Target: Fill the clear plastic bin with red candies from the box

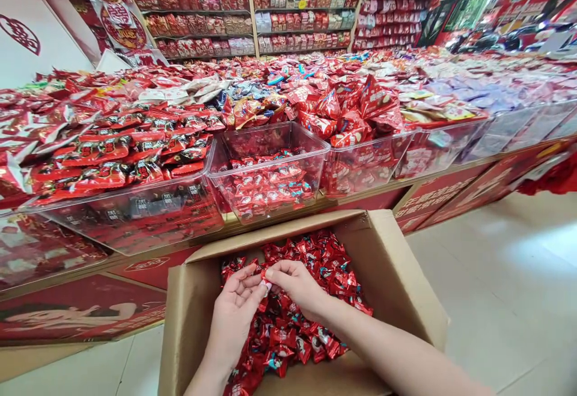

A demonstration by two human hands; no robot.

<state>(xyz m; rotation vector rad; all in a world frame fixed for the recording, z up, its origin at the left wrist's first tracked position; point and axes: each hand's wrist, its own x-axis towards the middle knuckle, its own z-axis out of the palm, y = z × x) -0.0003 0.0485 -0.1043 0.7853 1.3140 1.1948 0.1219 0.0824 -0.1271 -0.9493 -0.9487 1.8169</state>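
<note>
Both hands are together above an open cardboard box (pixel 403 276) filled with red-wrapped candies (pixel 288 339). My left hand (pixel 238 303) has its palm turned up and its thumb pressed toward the fingers on a small wrapped candy (pixel 264 276). My right hand (pixel 295 282) pinches the same candy from the other side with thumb and forefinger. Only a bit of its red and pale wrapper shows between the fingertips. More red candies lie just below both hands in the box.
Beyond the box stands a clear plastic bin (pixel 270 170), partly filled with similar red candies. Heaped bins of red packets (pixel 108 155) and triangular red packets (pixel 351 107) flank it. Stocked shelves (pixel 198 23) line the back. Tiled floor (pixel 505 276) lies to the right.
</note>
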